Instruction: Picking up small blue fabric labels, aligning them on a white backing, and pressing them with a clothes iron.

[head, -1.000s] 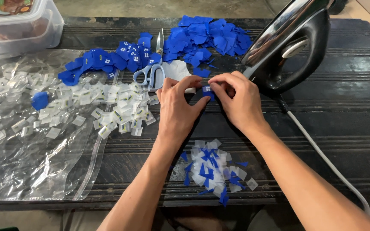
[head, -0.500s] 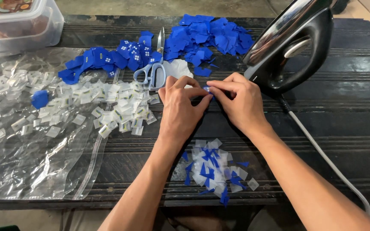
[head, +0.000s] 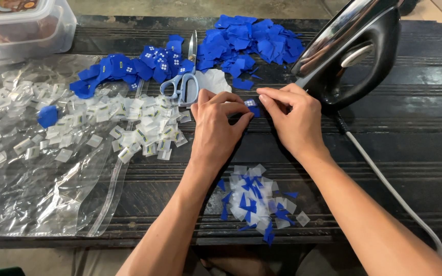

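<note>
Two hands meet mid-bench: left hand and right hand both pinching small blue tag by fingertips, beside iron. Apparently folding or trimming step; calls for steady pinch. Scissors near far edge.

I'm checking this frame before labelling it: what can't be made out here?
Head view only:
- Small blue piece: mostly covered by the fingertips of the left hand and right hand; its shape is unclear.
- Clothes iron: top cut off by the frame edge.
- Plastic container: cropped at the corner, contents blurred.
- Scissors: tip overlaps blue pieces.
</note>
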